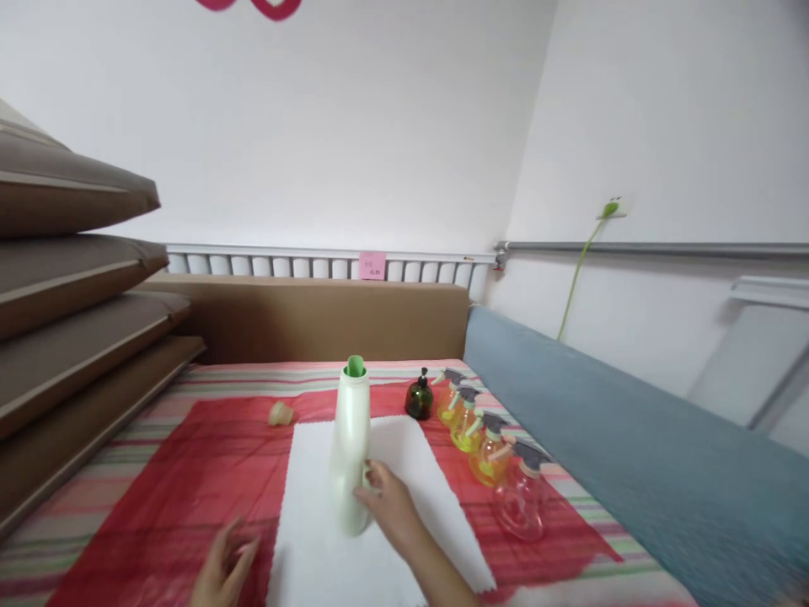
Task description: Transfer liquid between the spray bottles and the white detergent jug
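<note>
Here, left hand [222,566] half-curled, released, right hand [390,503] angled to bottle [351,438], grip unclear

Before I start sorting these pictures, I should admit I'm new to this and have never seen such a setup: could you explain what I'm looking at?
There is no machine here, just a person's two bare hands. The only picture comes from a camera worn on the head, looking forward and down.

On the striped cover lies a red sheet, with a white sheet on top. A tall pale bottle stands on the white one. To the right are a dark pump bottle and a row of four spray bottles.

The right hand is at the tall bottle's side; whether it grips is unclear. The left hand, fingers loosely curled, shows nothing held.
</note>
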`<action>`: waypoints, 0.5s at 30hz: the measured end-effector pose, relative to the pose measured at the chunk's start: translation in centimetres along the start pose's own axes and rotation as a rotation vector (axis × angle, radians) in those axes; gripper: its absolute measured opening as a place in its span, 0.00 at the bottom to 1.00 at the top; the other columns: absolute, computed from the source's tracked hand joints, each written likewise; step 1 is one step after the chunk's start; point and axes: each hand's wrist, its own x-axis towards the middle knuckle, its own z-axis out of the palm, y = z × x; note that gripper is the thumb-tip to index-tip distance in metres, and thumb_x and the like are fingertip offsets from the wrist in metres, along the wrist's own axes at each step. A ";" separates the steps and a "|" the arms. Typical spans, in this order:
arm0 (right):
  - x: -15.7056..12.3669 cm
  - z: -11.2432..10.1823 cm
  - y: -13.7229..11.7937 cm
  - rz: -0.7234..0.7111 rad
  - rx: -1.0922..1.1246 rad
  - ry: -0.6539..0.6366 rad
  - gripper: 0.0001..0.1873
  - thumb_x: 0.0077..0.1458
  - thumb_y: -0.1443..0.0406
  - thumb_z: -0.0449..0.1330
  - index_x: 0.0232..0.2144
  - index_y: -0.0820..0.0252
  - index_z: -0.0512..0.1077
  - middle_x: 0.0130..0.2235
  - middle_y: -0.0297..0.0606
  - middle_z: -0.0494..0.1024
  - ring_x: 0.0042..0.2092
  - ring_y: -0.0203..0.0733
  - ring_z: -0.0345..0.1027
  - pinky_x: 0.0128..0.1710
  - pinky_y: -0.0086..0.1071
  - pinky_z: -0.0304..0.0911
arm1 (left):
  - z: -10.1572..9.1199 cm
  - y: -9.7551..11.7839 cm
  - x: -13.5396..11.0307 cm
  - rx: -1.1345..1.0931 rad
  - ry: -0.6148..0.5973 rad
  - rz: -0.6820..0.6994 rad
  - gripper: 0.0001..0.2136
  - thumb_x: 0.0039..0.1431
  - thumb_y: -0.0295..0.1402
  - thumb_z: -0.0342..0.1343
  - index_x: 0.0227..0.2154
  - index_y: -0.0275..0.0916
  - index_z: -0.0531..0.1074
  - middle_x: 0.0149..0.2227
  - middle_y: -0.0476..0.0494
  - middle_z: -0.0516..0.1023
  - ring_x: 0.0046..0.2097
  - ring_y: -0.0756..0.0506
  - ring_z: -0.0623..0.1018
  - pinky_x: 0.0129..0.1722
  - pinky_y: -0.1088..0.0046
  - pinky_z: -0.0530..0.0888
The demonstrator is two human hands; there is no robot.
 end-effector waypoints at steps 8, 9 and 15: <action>-4.5 -7.0 -3.1 -0.111 -0.001 0.214 0.39 0.49 0.60 0.58 0.61 0.55 0.48 0.39 0.39 0.75 0.36 0.43 0.72 0.41 0.38 0.65 | 0.6 13.2 -2.4 0.312 0.003 0.363 0.34 0.55 0.44 0.51 0.61 0.34 0.49 0.18 0.60 0.55 0.20 0.51 0.62 0.24 0.76 0.63; -5.1 -7.5 -3.8 -0.155 -0.019 0.259 0.40 0.49 0.60 0.58 0.62 0.55 0.46 0.36 0.37 0.75 0.34 0.42 0.71 0.40 0.37 0.65 | 0.8 14.5 -2.8 0.328 -0.003 0.388 0.34 0.56 0.43 0.50 0.62 0.34 0.47 0.18 0.60 0.54 0.20 0.51 0.60 0.24 0.76 0.62; -6.9 -9.2 -6.5 -0.326 -0.213 0.398 0.39 0.53 0.62 0.55 0.63 0.59 0.43 0.20 0.22 0.58 0.22 0.36 0.57 0.28 0.29 0.57 | 1.6 17.9 -4.7 0.378 -0.013 0.462 0.37 0.57 0.40 0.48 0.64 0.32 0.38 0.18 0.60 0.50 0.19 0.52 0.57 0.23 0.79 0.60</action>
